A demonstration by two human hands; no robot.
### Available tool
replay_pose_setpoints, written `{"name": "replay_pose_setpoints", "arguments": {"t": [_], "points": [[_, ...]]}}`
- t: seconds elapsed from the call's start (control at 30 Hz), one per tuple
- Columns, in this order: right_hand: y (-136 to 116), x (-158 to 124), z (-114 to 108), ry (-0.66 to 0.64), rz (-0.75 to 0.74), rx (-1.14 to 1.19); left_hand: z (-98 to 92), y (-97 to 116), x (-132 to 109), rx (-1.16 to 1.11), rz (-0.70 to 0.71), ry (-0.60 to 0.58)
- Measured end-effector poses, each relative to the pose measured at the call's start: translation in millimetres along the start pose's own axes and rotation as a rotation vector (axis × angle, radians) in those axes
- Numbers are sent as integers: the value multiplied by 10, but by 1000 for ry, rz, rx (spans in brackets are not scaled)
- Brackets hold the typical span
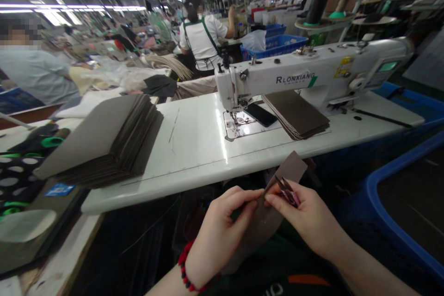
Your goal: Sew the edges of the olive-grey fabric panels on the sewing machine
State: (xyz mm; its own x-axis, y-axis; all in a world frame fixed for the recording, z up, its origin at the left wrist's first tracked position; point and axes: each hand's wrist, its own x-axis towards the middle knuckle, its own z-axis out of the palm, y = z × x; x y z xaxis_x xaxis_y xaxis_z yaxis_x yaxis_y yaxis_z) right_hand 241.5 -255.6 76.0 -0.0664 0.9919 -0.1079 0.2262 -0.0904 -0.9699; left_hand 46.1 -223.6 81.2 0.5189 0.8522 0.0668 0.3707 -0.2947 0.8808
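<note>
My left hand (222,226) pinches the edge of a brown fabric piece (289,169) held below the table's front edge. A red bead bracelet sits on that wrist. My right hand (305,217) is closed around small pink thread snips (287,192), their blades touching the same fabric piece. Both hands hover over my lap, close together.
A white sewing machine (312,78) stands on the white table (194,148), with a dark phone (261,114) and a brown fabric stack (296,113) under its arm. A bigger stack (111,138) lies at left. Blue bins (398,185) sit at right. Other people work behind.
</note>
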Motion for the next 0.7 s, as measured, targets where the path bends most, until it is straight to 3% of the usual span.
{"name": "replay_pose_setpoints", "arguments": {"t": [0.37,0.7], "points": [[21,2,98,48,2,43,83,-1,-107,292,145,24],[31,40,151,42,-8,108,99,7,-95,92,58,12]]}}
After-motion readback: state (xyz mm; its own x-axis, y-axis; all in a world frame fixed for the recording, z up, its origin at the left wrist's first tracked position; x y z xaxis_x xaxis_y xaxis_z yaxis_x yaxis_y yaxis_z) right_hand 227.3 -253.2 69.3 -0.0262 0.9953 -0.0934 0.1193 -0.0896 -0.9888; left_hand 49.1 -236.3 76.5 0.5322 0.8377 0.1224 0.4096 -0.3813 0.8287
